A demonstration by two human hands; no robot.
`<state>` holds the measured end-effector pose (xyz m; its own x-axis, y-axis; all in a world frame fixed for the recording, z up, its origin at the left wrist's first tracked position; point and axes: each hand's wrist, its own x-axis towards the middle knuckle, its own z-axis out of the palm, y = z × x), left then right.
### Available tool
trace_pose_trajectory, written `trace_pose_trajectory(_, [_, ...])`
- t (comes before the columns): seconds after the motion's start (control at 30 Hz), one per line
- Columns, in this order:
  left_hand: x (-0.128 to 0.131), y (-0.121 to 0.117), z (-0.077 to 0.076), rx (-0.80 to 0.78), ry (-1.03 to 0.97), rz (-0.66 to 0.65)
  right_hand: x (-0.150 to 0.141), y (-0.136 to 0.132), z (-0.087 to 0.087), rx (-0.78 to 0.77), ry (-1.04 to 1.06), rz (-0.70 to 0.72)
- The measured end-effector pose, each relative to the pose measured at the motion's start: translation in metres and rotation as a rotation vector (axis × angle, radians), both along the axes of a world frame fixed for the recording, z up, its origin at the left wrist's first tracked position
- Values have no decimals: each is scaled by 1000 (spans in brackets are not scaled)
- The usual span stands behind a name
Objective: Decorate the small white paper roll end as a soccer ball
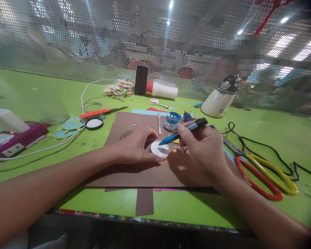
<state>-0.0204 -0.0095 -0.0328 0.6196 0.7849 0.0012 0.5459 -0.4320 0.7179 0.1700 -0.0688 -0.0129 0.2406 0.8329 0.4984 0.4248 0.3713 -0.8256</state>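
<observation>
A small white round disc with dark lines on its face lies over the brown sheet. My left hand grips the disc by its left edge, thumb at the front and fingers behind. In my right hand is a blue marker with a black end, its tip at the disc's face. Just behind the marker stands an open jar of blue paint. A slim whitish stick lies to the left of the jar.
Large scissors with red and yellow handles lie at the right, near a black cord. A white bottle, a phone and a pile of small discs stand farther back. An orange cutter and purple power strip are left.
</observation>
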Motion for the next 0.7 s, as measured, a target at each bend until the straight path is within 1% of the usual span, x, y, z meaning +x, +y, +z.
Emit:
trace_pose_trajectory(0.13, [0, 1, 0, 95, 8, -70, -1, 0, -2, 4, 6, 36])
trace_pose_trajectory(0.27, [-1, 3, -1, 115, -19, -125, -2, 0, -4, -19, 7, 54])
trace_pose_trajectory(0.4, [-1, 4, -2, 110, -49, -129, -4, 1, -5, -42, -2, 62])
trace_pose_trajectory(0.7, [-1, 4, -4, 110, -41, -106, -5, 2, -9, -56, 48, 104])
